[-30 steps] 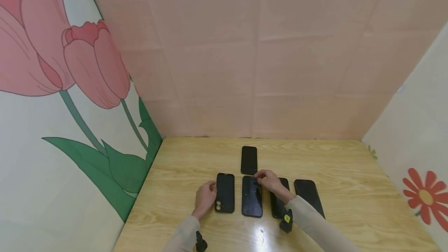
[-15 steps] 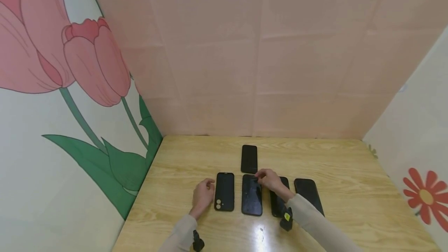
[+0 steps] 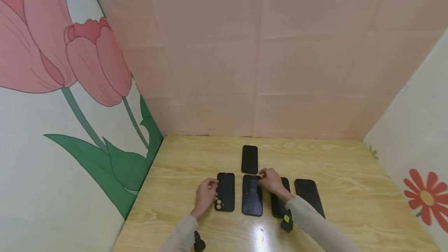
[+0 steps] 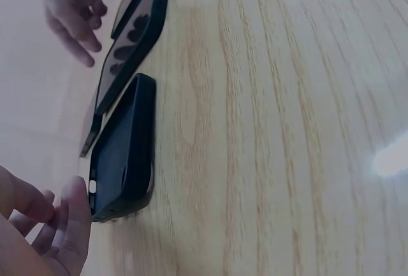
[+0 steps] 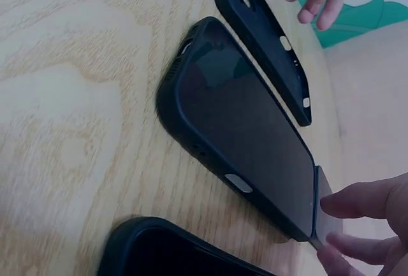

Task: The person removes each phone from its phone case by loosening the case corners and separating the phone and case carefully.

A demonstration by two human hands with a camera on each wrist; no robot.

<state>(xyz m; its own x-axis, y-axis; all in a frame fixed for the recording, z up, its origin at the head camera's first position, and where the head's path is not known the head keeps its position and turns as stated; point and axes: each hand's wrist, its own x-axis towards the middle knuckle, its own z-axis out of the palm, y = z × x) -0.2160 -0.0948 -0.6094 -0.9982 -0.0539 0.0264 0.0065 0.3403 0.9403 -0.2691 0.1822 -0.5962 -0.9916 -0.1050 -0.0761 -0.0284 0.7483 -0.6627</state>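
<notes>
An empty black phone case point(image 3: 225, 192) with round camera holes lies open side up on the table. My left hand point(image 3: 205, 195) hovers at its upper left edge with loosely bent fingers; in the left wrist view the fingertips point(image 4: 78, 199) are close to the case rim, and contact cannot be told. Right of the case lies a phone in a black case point(image 3: 252, 195), its dark glossy screen up. My right hand point(image 3: 272, 182) is by that phone's upper right corner, thumb and fingers point(image 5: 357, 201) apart and holding nothing.
Another black phone point(image 3: 249, 159) lies behind the middle one. Two more dark phone-shaped things, one point(image 3: 278, 203) partly under the right forearm and one point(image 3: 309, 195) farther right, lie on the wooden table point(image 3: 185, 154). A pink covered wall point(image 3: 259, 69) rises behind.
My left hand drew slightly left off the case edge, then came back to it. My right hand shifted a little to the right. The phones and case stay put.
</notes>
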